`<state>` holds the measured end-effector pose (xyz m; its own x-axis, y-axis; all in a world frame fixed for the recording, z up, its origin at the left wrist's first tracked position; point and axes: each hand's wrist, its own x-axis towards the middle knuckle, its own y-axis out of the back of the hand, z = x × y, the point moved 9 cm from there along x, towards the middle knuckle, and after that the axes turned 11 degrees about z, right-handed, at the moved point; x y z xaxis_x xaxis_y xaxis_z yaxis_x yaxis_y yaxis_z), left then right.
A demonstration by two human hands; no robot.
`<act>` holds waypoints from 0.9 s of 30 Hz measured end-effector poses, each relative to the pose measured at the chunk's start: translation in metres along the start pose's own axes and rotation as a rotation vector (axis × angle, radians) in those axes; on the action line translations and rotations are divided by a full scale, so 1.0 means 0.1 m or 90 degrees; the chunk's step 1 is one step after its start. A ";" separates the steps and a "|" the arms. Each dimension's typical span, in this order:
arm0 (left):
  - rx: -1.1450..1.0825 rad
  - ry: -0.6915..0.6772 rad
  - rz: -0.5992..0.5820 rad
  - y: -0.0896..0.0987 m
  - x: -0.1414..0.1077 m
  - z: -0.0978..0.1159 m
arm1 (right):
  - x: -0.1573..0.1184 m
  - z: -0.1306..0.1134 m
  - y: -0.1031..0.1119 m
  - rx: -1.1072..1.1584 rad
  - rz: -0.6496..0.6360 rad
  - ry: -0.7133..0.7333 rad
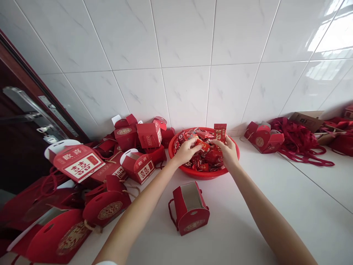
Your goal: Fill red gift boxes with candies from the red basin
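Note:
A round red basket (205,177) full of red-wrapped candies stands against the tiled wall. Over its left part, my left hand (186,150) pinches a small red and orange candy packet (203,145). My right hand (228,150), at the basket's right side, has its fingers closed on an upright red candy packet (220,133) with gold characters. Nearer to me, between my forearms, an open red gift box (193,217) with a cord handle sits on the white table (228,228); its visible inside shows no candy.
Several red gift boxes (140,167) are heaped along the left, beside a dark door with a metal handle (24,99). Right of the basket are another red box (264,138), a pile of dark red ribbons (296,138) and a brown cardboard box (306,120).

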<state>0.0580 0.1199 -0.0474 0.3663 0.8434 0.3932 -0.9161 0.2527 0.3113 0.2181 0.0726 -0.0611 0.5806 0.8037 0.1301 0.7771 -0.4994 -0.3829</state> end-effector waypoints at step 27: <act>0.658 -0.103 -0.216 -0.65 -0.13 0.22 | 0.10 0.00 0.19 0.032 0.098 0.076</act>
<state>0.1167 0.0816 -0.0538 0.6595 0.7140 0.2352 -0.2125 -0.1231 0.9694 0.2381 0.0710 -0.0672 0.7186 0.6735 0.1733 0.6659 -0.5944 -0.4508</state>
